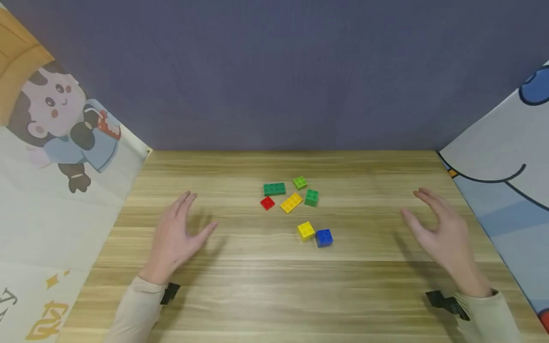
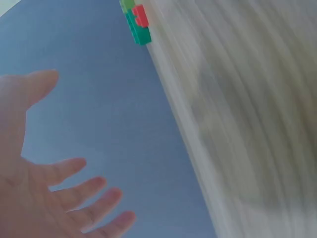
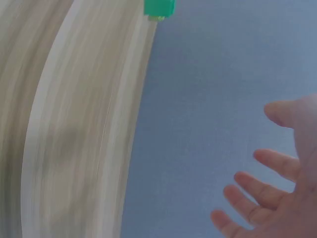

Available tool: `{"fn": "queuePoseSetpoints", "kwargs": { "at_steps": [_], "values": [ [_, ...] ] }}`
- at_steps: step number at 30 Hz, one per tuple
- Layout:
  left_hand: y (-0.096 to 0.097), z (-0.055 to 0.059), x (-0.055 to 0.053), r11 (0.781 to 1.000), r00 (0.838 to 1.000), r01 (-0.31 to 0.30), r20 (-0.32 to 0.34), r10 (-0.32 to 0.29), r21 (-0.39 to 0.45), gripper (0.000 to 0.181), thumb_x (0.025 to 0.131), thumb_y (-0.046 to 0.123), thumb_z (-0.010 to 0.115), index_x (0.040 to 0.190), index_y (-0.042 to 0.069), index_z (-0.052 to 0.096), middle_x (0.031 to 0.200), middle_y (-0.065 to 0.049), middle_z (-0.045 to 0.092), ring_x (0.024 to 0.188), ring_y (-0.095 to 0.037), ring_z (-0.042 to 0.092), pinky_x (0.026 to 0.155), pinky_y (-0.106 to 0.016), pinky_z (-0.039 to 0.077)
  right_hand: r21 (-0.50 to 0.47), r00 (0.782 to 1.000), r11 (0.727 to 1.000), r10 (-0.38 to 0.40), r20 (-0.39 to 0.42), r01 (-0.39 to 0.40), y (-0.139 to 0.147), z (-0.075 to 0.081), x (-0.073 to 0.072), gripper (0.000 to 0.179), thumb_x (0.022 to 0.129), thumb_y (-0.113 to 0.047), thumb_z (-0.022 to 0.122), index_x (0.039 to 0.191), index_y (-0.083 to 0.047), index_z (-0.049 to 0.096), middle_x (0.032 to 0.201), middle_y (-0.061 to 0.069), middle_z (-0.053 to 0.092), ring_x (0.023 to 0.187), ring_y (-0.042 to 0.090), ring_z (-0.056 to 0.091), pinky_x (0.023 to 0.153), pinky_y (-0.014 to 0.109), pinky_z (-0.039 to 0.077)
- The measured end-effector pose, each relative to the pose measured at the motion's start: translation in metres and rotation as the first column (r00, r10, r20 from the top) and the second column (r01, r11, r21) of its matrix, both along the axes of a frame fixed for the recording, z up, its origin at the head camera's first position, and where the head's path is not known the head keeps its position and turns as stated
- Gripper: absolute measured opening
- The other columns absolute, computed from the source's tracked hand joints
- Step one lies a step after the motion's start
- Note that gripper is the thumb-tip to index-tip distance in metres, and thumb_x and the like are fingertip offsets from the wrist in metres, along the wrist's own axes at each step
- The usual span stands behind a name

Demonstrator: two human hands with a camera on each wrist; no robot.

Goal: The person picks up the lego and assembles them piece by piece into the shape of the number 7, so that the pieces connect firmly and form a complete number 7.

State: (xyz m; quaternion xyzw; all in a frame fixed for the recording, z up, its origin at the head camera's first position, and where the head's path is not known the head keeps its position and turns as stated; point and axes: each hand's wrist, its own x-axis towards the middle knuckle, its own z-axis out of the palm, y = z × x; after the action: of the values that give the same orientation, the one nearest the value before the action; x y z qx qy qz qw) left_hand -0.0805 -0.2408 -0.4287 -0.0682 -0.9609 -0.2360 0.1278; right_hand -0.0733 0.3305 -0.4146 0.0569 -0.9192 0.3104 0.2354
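Several toy building bricks lie loose near the middle of the wooden table. Farther back are a long dark green brick (image 1: pixel 274 189), a small lime green brick (image 1: pixel 300 183), a red brick (image 1: pixel 268 203), a long orange-yellow brick (image 1: pixel 291 203) and a green brick (image 1: pixel 311 197). Closer to me, a yellow brick (image 1: pixel 306 231) sits beside a blue brick (image 1: pixel 324 237). My left hand (image 1: pixel 175 238) hovers left of the bricks, fingers spread and holding nothing. On the far right my right hand (image 1: pixel 448 236) is likewise raised, its fingers apart, touching no brick.
The wooden tabletop (image 1: pixel 240 295) meets a dark blue-grey panel (image 1: pixel 291 76) at its back edge. Printed cartoon panels stand at both sides, the left panel (image 1: pixel 64 214) close to the left forearm. A dark strap (image 1: pixel 447 305) shows at the right wrist.
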Motion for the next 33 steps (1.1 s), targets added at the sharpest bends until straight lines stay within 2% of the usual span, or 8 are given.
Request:
{"fn": "queuePoseSetpoints", "kwargs": {
  "at_steps": [3, 5, 11, 14, 19, 23, 26, 33],
  "values": [
    [0.003, 0.001, 0.000, 0.998, 1.000, 0.015, 0.018, -0.016, 0.060, 0.089, 0.090, 0.049, 0.082, 0.157, 0.002, 0.047, 0.164, -0.026, 0.045, 0.148, -0.052, 0.043, 0.119, -0.073, 0.033, -0.060, 0.998, 0.997, 0.039, -0.057, -0.042, -0.005, 0.000, -0.002, 0.051, 0.091, -0.008, 0.082, 0.140, -0.005, 0.069, 0.146, 0.022, 0.065, 0.131, -0.005, 0.056, 0.105, 0.003, 0.037],
    [0.005, 0.001, 0.000, 0.995, 0.999, 0.025, 0.026, -0.027, 0.096, 0.086, 0.090, 0.046, 0.083, 0.156, 0.003, 0.049, 0.163, -0.025, 0.046, 0.148, -0.051, 0.043, 0.120, -0.071, 0.033, -0.104, 0.994, 0.991, 0.077, -0.083, -0.085, -0.008, 0.000, -0.004, 0.052, 0.088, 0.000, 0.083, 0.138, -0.003, 0.070, 0.143, 0.017, 0.068, 0.124, -0.019, 0.052, 0.098, -0.001, 0.040],
    [0.016, 0.000, -0.001, 0.983, 0.997, 0.053, 0.044, -0.061, 0.179, 0.081, 0.090, 0.040, 0.085, 0.154, 0.003, 0.052, 0.161, -0.024, 0.050, 0.148, -0.047, 0.046, 0.123, -0.068, 0.033, -0.222, 0.989, 0.964, 0.142, -0.032, -0.145, -0.017, 0.001, -0.005, 0.052, 0.087, 0.008, 0.080, 0.137, -0.003, 0.070, 0.138, -0.019, 0.065, 0.123, -0.011, 0.059, 0.095, 0.002, 0.046],
    [0.022, 0.000, 0.000, 0.975, 0.995, 0.072, 0.056, -0.086, 0.211, 0.080, 0.090, 0.037, 0.086, 0.153, 0.003, 0.052, 0.159, -0.023, 0.052, 0.146, -0.045, 0.048, 0.121, -0.066, 0.037, -0.254, 0.984, 0.952, 0.176, -0.009, -0.172, -0.022, 0.002, -0.005, 0.051, 0.089, 0.009, 0.078, 0.138, -0.002, 0.069, 0.136, -0.023, 0.064, 0.122, -0.009, 0.061, 0.095, 0.003, 0.048],
    [0.034, -0.002, 0.000, 0.968, 0.988, 0.105, 0.085, -0.127, 0.230, 0.079, 0.090, 0.037, 0.086, 0.153, 0.004, 0.052, 0.159, -0.019, 0.053, 0.143, -0.042, 0.053, 0.116, -0.062, 0.047, -0.280, 0.965, 0.926, 0.261, -0.011, -0.254, -0.031, 0.001, -0.007, 0.051, 0.088, 0.016, 0.075, 0.137, 0.003, 0.067, 0.136, -0.018, 0.068, 0.121, -0.005, 0.064, 0.096, 0.006, 0.051],
    [0.044, -0.004, 0.000, 0.963, 0.982, 0.134, 0.098, -0.160, 0.232, 0.078, 0.091, 0.039, 0.085, 0.153, 0.005, 0.053, 0.158, -0.017, 0.055, 0.139, -0.040, 0.057, 0.112, -0.060, 0.051, -0.306, 0.952, 0.908, 0.306, 0.019, -0.286, -0.039, 0.000, -0.007, 0.049, 0.090, 0.013, 0.075, 0.137, 0.002, 0.067, 0.136, -0.017, 0.069, 0.120, -0.003, 0.065, 0.096, 0.007, 0.052],
    [0.053, -0.005, 0.002, 0.959, 0.976, 0.150, 0.119, -0.182, 0.240, 0.076, 0.093, 0.041, 0.083, 0.153, 0.006, 0.053, 0.156, -0.014, 0.057, 0.138, -0.038, 0.058, 0.111, -0.059, 0.052, -0.309, 0.944, 0.905, 0.324, 0.060, -0.291, -0.044, -0.003, -0.006, 0.048, 0.092, 0.009, 0.076, 0.138, -0.001, 0.067, 0.137, -0.014, 0.069, 0.120, -0.002, 0.065, 0.097, 0.008, 0.052],
    [0.076, -0.006, 0.001, 0.950, 0.955, 0.204, 0.165, -0.246, 0.234, 0.070, 0.096, 0.044, 0.079, 0.152, 0.011, 0.056, 0.155, -0.007, 0.059, 0.139, -0.033, 0.060, 0.115, -0.056, 0.051, -0.253, 0.921, 0.915, 0.358, 0.155, -0.314, -0.058, -0.009, -0.004, 0.048, 0.096, -0.002, 0.077, 0.142, -0.009, 0.066, 0.140, 0.009, 0.070, 0.120, -0.005, 0.062, 0.100, 0.008, 0.049]
  ]
}}
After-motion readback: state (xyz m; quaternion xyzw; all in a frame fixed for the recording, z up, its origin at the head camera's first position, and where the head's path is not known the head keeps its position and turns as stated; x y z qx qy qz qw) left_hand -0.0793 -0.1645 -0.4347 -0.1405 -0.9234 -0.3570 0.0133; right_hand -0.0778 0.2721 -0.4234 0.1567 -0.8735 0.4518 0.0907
